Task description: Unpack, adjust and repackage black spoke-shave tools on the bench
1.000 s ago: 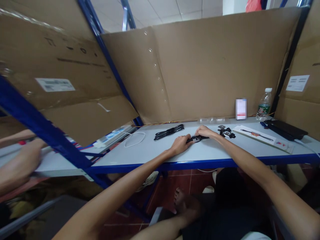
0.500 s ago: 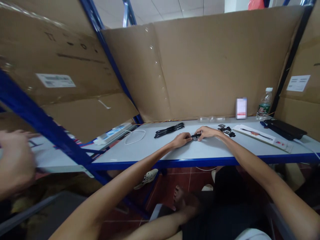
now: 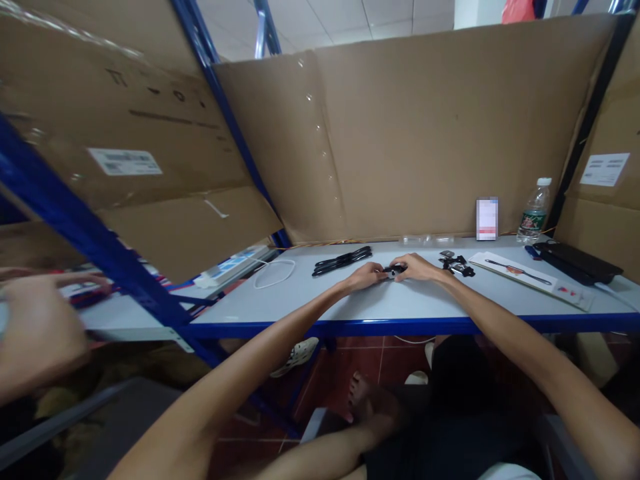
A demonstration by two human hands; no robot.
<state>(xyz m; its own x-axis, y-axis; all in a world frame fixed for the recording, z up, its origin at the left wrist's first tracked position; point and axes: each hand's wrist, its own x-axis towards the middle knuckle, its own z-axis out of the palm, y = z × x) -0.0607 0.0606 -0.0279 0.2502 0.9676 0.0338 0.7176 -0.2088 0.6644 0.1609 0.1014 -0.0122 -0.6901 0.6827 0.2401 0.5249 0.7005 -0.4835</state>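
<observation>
Between my two hands, just above or on the table, is a small black and silver piece (image 3: 393, 271); its exact kind is too small to make out. The fingers of my left hand (image 3: 364, 276) pinch its left end. My right hand (image 3: 417, 267) grips the other end, thumb and fingers closed on it. Left of my hands lies a bundle of long black pieces in clear wrap (image 3: 343, 261). Several small black parts (image 3: 457, 265) are heaped right beside my right wrist.
A flat box with a strap-like picture (image 3: 530, 280), a black case (image 3: 577, 262), a water bottle (image 3: 534, 212) and an upright phone (image 3: 487, 219) stand or lie to the right. A white cable (image 3: 275, 274) and power strip (image 3: 233, 265) are left. Another person's hand (image 3: 43, 330) is far left.
My fingers have shifted slightly on the small piece, which appears turned and shows more silver. The whole view has swung a little. At far left, the other person's hand has moved.
</observation>
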